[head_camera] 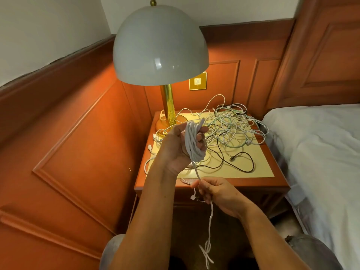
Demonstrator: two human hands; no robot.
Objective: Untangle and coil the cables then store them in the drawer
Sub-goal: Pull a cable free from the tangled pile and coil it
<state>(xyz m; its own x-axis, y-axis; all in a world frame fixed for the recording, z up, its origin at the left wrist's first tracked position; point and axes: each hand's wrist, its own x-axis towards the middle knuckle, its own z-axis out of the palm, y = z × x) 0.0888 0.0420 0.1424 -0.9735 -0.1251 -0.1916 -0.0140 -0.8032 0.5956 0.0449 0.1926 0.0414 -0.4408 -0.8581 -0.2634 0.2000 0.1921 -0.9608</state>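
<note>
White cable (194, 145) half coiled, loops gripped in left hand (181, 147); tail pinched by right hand (216, 191), dangling knotted below. Behind, tangled cables (229, 129) on surface (261, 172). Risk, judged: knot snagging, loops slipping loose.

The coiled cable (193, 145) is white; the tangled cables (231, 131) are white, pale green and black; the desk (214, 184) is reddish-brown with a cream top; the lamp (159, 45) is grey-shaded on brass; the bed (321, 149) is white.
</note>
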